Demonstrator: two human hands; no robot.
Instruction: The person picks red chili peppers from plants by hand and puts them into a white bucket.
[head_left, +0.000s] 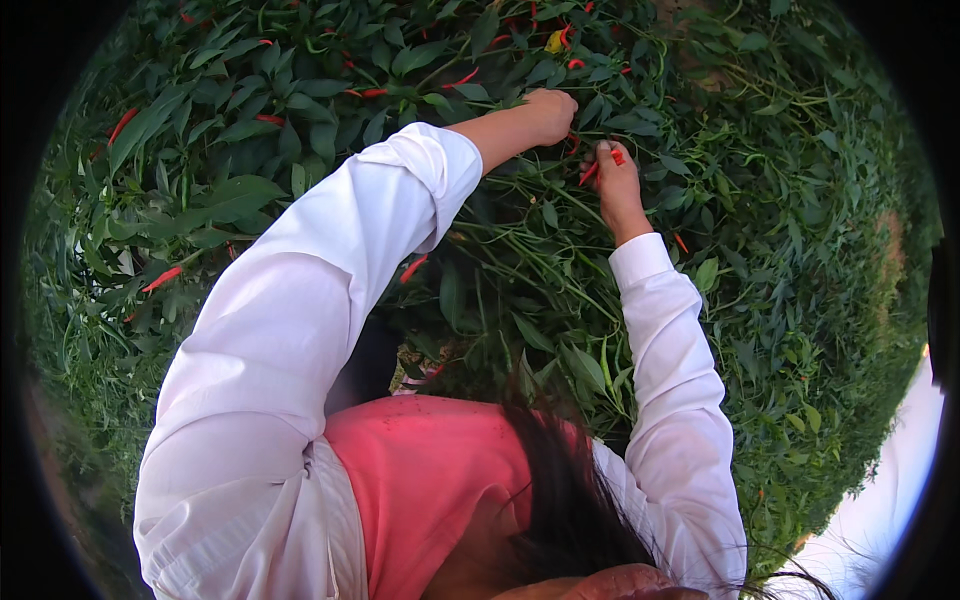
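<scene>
My left hand (551, 116) reaches in among the chili plant leaves, its fingers curled and partly hidden on the far side, so its grip cannot be made out. Just to its right, and a little nearer to me, my right hand (616, 180) is closed on several picked red chili peppers (589, 173). Their tips stick out on both sides of the fingers. A red chili (573, 142) hangs between the two hands. Beyond them, a curved red chili (576, 64) and a yellow leaf or fruit (555, 41) show in the foliage.
Dense chili plants (525, 247) surround both arms. More red chilies hang at the left (163, 278), below my left forearm (413, 268) and beyond it (460, 78). Thin green chilies (606, 367) hang below the hands. A pale sheet-like surface (877, 487) lies at the lower right.
</scene>
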